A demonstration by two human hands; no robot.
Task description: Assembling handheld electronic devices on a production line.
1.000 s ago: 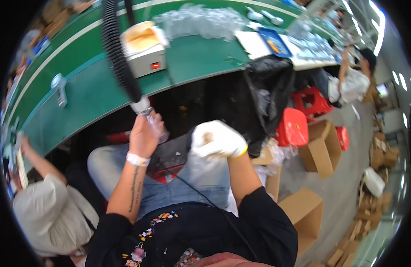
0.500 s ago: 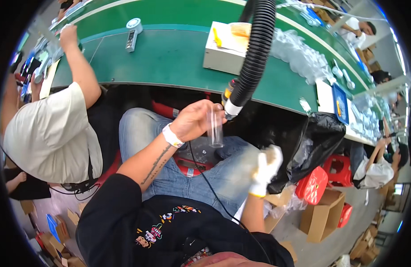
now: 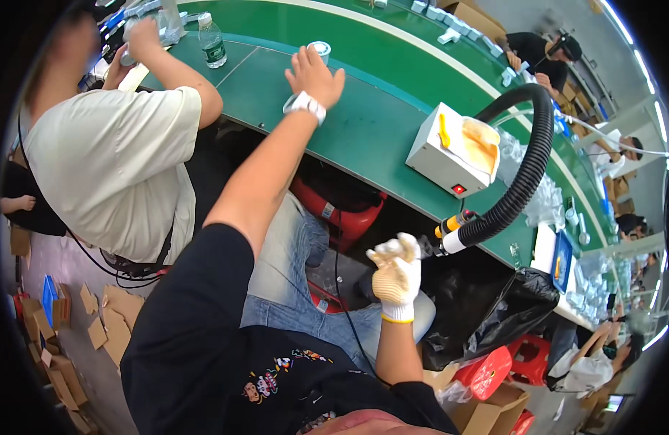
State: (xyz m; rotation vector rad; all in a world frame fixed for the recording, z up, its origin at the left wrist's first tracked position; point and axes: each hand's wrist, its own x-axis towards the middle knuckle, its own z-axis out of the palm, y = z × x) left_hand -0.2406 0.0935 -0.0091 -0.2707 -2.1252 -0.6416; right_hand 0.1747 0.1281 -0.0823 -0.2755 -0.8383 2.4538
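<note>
My left hand (image 3: 314, 81), bare with a white band at the wrist, reaches over the green worktable (image 3: 378, 138) with its fingers spread. Just beyond its fingertips shows the round white top of a handheld device (image 3: 320, 49), the rest hidden behind the hand. My right hand (image 3: 397, 277), in a white knitted glove, is raised above my lap with curled fingers; what lies in them, if anything, I cannot make out. Close by it hangs the white nozzle (image 3: 452, 243) of a black corrugated hose (image 3: 534, 170), with a yellow-and-black fitting (image 3: 454, 223).
A white box (image 3: 439, 159) with a lit red switch stands on the table. Left of me sits a co-worker in a pale shirt (image 3: 124, 167), near a water bottle (image 3: 212, 45). Black plastic bags (image 3: 486, 312) hang at the right, above a red stool (image 3: 486, 371). Clear plastic bags (image 3: 544, 199) lie behind the hose.
My left hand has moved from beside the nozzle, where it held a clear plastic tube, out over the table and opened. My gloved right hand has come nearer the nozzle. The view has shifted.
</note>
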